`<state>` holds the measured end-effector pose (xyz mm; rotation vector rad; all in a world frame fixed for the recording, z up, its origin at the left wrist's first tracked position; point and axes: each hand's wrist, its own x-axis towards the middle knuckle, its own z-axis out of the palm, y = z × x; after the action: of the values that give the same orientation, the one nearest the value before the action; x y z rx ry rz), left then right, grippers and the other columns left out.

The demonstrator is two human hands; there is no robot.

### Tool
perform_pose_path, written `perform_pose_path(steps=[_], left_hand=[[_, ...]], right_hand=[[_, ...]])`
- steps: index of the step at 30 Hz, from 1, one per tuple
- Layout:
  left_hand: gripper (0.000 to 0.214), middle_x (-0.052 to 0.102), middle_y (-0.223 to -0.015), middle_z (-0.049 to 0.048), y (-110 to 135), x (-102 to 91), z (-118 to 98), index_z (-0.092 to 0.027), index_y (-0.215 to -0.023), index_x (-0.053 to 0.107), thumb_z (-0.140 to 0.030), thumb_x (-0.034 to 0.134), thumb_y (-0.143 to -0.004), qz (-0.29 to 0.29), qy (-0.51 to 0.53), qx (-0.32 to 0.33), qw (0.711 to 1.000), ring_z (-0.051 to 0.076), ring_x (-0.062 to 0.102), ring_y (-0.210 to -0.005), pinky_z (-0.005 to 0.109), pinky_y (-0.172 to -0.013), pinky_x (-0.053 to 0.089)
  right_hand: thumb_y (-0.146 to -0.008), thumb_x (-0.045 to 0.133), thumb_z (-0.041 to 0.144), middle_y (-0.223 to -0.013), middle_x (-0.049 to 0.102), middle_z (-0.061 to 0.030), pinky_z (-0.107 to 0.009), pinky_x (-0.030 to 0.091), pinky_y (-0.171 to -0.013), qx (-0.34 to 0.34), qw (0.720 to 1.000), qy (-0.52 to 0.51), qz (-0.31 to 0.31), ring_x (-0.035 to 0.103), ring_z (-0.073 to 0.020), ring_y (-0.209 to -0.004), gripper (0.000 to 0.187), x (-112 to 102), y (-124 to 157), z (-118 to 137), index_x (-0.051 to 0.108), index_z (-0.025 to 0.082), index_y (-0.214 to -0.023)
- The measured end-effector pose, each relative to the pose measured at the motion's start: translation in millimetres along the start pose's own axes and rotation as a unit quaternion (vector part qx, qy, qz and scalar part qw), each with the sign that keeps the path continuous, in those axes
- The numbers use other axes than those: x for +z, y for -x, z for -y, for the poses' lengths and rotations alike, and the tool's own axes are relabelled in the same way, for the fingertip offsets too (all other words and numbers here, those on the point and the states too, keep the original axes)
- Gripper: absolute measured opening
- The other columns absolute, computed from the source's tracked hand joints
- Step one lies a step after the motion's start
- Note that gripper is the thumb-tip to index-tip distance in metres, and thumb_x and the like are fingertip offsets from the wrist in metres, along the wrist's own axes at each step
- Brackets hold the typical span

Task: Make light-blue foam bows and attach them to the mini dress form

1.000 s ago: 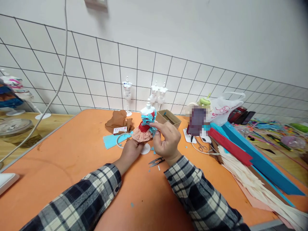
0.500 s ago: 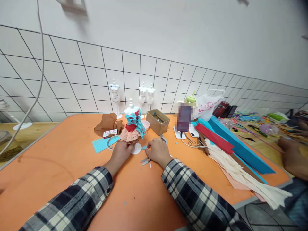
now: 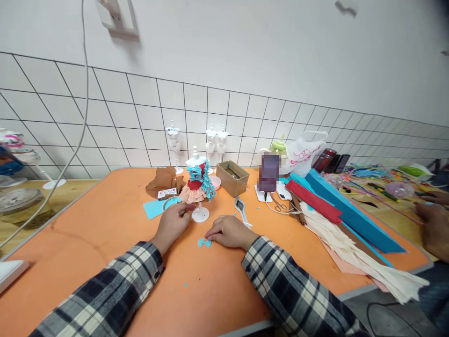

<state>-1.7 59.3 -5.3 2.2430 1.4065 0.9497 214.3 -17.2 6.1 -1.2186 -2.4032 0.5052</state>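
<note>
A small white dress-form mannequin (image 3: 195,159) stands upright on a round white base (image 3: 200,215), wearing a red bodice with light blue ruffles and a peach frilled skirt. Just left of that base is my left hand (image 3: 174,223), its fingers loosely bent and apart, with nothing visible in them. My right hand (image 3: 229,231) pinches the right end of a light blue bow (image 3: 204,243) close to the tabletop, in front of the base. A grey tool with a white handle (image 3: 242,209) lies behind my right hand.
An open cardboard box (image 3: 231,183) sits behind the mannequin, beside a pink dish (image 3: 215,182). Brown fabric (image 3: 161,181) and a blue sheet (image 3: 153,209) lie left. Coloured strips (image 3: 336,224), scissors (image 3: 279,205) and a phone (image 3: 269,173) are right. Another person's hand (image 3: 433,229) is far right.
My left hand has moved off the mannequin to beside its base. My right hand has come nearer and now pinches the blue bow. The small snips seen earlier are out of sight.
</note>
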Motion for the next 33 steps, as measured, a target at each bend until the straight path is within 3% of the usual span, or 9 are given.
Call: perform_pose_path(steps=[3, 5, 7, 8, 11, 15, 25, 33], left_hand=[[0.033, 0.075, -0.091, 0.0049, 4.5, -6.7, 3.6, -0.019, -0.086, 0.072, -0.018, 0.045, -0.068, 0.013, 0.02, -0.049, 0.999, 0.024, 0.066, -0.089, 0.033, -0.077, 0.05], [0.03, 0.074, -0.087, 0.0036, 12.5, -12.7, 3.9, -0.02, -0.082, 0.071, -0.02, 0.044, -0.067, 0.002, 0.033, -0.067, 0.997, 0.024, 0.066, -0.085, 0.032, -0.075, 0.051], [0.027, 0.074, -0.085, 0.0031, 22.8, -19.0, 3.2, -0.021, -0.075, 0.069, -0.021, 0.044, -0.067, -0.014, 0.034, -0.056, 0.998, 0.024, 0.065, -0.088, 0.033, -0.081, 0.049], [0.027, 0.073, -0.083, 0.0028, 27.7, -21.8, 2.5, -0.022, -0.073, 0.069, -0.02, 0.042, -0.066, -0.011, 0.033, -0.046, 0.998, 0.024, 0.065, -0.088, 0.033, -0.082, 0.049], [0.027, 0.072, -0.078, 0.002, 37.2, -26.8, -0.7, -0.022, -0.069, 0.068, -0.02, 0.041, -0.065, 0.021, 0.039, -0.024, 0.999, 0.023, 0.064, -0.083, 0.033, -0.079, 0.05], [0.026, 0.071, -0.077, 0.0013, 37.7, -26.1, -7.4, -0.023, -0.069, 0.067, -0.02, 0.041, -0.066, 0.012, 0.04, -0.004, 0.999, 0.022, 0.064, -0.081, 0.032, -0.079, 0.05], [0.03, 0.072, -0.081, 0.0015, 38.2, -26.7, -10.9, -0.022, -0.075, 0.07, -0.02, 0.041, -0.069, 0.028, 0.051, 0.006, 0.998, 0.021, 0.065, -0.083, 0.031, -0.08, 0.049], [0.029, 0.072, -0.082, 0.0023, 39.9, -27.8, -16.4, -0.021, -0.078, 0.07, -0.017, 0.042, -0.074, 0.038, 0.045, 0.071, 0.996, 0.021, 0.063, -0.084, 0.032, -0.082, 0.048]], right_hand=[[-0.089, 0.057, 0.029, -0.096, 0.073, 0.0001, -0.022, 0.042, -0.08, 0.066, 0.997, -0.012, -0.028, 0.064, -0.0138, -0.091, 0.02, -15.1, 7.2, -14.0, 0.075, 0.026, -0.097], [-0.088, 0.055, 0.028, -0.096, 0.074, 0.0001, -0.023, 0.042, -0.078, 0.152, 0.985, 0.0, -0.079, 0.064, -0.0149, -0.091, 0.02, -36.0, 22.0, -31.9, 0.075, 0.025, -0.093], [-0.088, 0.053, 0.033, -0.096, 0.073, -0.0005, -0.024, 0.041, -0.072, 0.261, 0.956, 0.037, -0.131, 0.063, -0.016, -0.088, 0.022, -58.3, 43.5, -52.6, 0.074, 0.024, -0.09], [-0.087, 0.053, 0.038, -0.093, 0.072, -0.0006, -0.024, 0.04, -0.068, 0.319, 0.936, 0.056, -0.138, 0.063, -0.0163, -0.084, 0.024, -67.5, 55.0, -62.5, 0.073, 0.024, -0.088], [-0.084, 0.053, 0.051, -0.072, 0.067, -0.0039, -0.026, 0.035, -0.058, 0.389, 0.913, 0.064, -0.109, 0.059, -0.0178, -0.069, 0.038, -81.0, 81.4, -83.5, 0.071, 0.019, -0.076], [-0.084, 0.049, 0.055, -0.067, 0.065, -0.0027, -0.025, 0.033, -0.055, 0.396, 0.916, 0.021, -0.063, 0.057, -0.0164, -0.065, 0.045, -72.2, 82.6, -84.1, 0.069, 0.017, -0.071], [-0.068, 0.065, 0.025, -0.073, 0.067, -0.0007, -0.023, 0.033, -0.057, 0.351, 0.935, 0.043, 0.006, 0.055, -0.0137, -0.066, 0.007, -54.1, 66.8, -64.7, 0.067, 0.02, -0.072], [-0.077, 0.061, 0.023, -0.072, 0.063, -0.0006, -0.022, 0.031, -0.056, 0.334, 0.942, 0.02, 0.011, 0.052, -0.0118, -0.064, 0.008, -52.2, 62.2, -62.4, 0.063, 0.016, -0.072]])
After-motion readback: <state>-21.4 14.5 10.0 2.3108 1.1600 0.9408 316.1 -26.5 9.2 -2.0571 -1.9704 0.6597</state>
